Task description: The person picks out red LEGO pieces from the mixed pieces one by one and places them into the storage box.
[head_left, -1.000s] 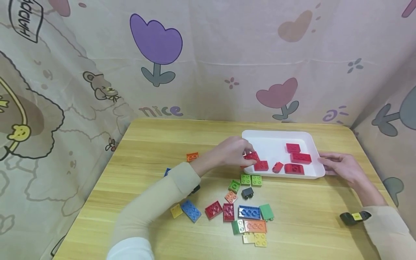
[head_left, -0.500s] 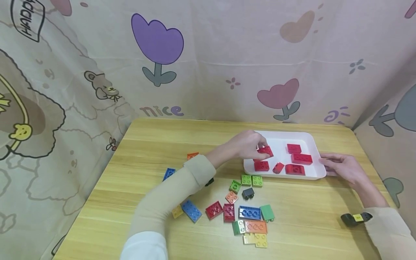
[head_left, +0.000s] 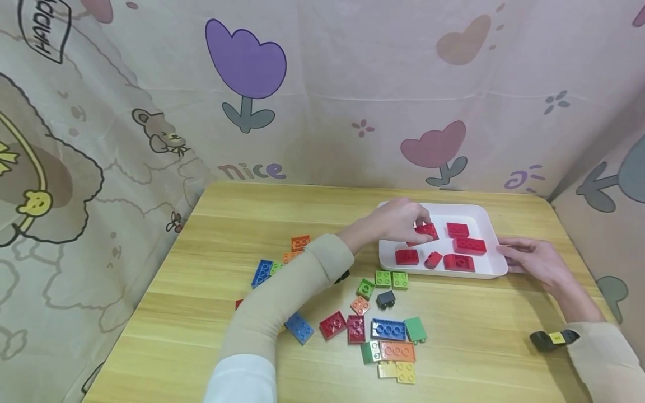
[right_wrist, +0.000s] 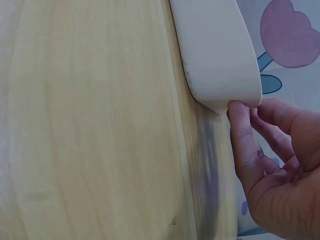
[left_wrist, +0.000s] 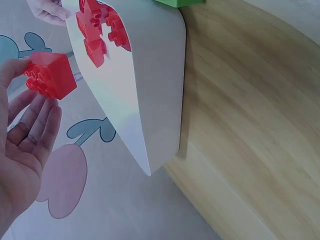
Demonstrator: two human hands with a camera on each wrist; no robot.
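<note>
brick (left_wrist: 54,77) sits pinched between left thumb (left_wrist: 15,69) and fingers (left_wrist: 49,127).

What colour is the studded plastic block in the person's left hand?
The left hand holds a red studded plastic block, shown best in the left wrist view.

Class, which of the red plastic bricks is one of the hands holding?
The studded red plastic brick pinched by the left hand over the white plastic tray; the other red bricks lie unheld.
</note>
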